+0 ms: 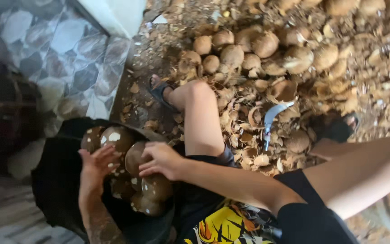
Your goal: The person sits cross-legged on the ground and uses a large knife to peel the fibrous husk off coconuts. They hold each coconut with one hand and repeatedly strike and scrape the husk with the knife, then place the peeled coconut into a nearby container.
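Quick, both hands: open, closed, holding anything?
Left hand: open, fingers spread on the peeled coconuts in the black tub.
Right hand: open, resting on one coconut, not gripping.

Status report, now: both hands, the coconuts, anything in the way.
Left hand and right hand open, resting on peeled coconuts in black sack. Curved knife lying on husk scraps, untouched. Nothing blocking.

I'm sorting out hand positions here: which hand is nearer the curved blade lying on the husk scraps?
Right. The right hand rests on a peeled coconut in the black bag, left of the curved blade. The left hand is farther left.
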